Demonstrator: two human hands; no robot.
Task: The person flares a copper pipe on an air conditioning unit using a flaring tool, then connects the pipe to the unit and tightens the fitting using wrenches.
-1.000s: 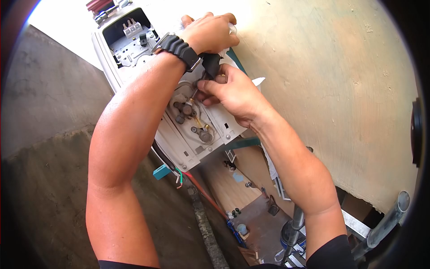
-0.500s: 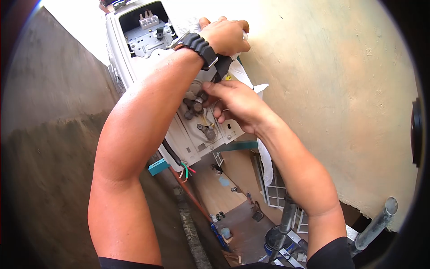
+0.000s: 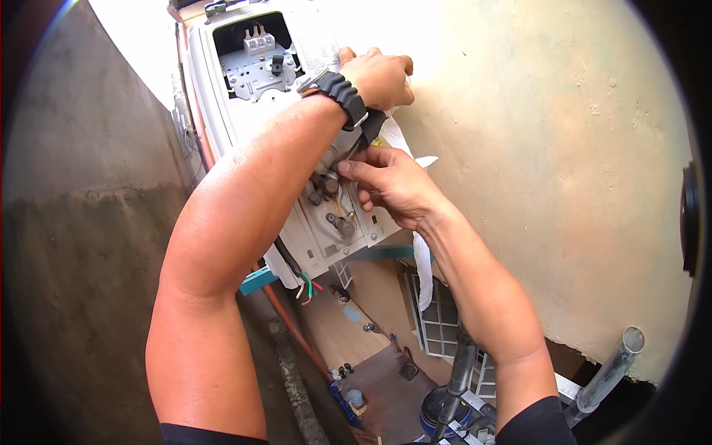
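A white outdoor air conditioner unit (image 3: 245, 111) stands in front of me. My left hand (image 3: 377, 78), with a black watch (image 3: 337, 93) on the wrist, is closed over its upper right side; what its fingers hold is hidden. A black strip (image 3: 371, 127) runs down from under that hand to the service valves. My right hand (image 3: 393, 185) pinches the lower end of the strip between thumb and fingers, beside the upper valve (image 3: 326, 187). Below is a second valve (image 3: 343, 225). White wrap (image 3: 423, 271) hangs behind my right wrist.
An open compartment shows a terminal block (image 3: 259, 41). A black cable (image 3: 288, 256) ends in loose bare-ended wires (image 3: 308, 285). Walls flank both sides. Far below are a floor (image 3: 393, 393), a bucket (image 3: 443, 408) and metal poles (image 3: 608, 374).
The view has shifted slightly, so the unit sits a little differently. My right thumb has closed in on the black strip near the upper valve. My left hand stays over the unit's upper right.
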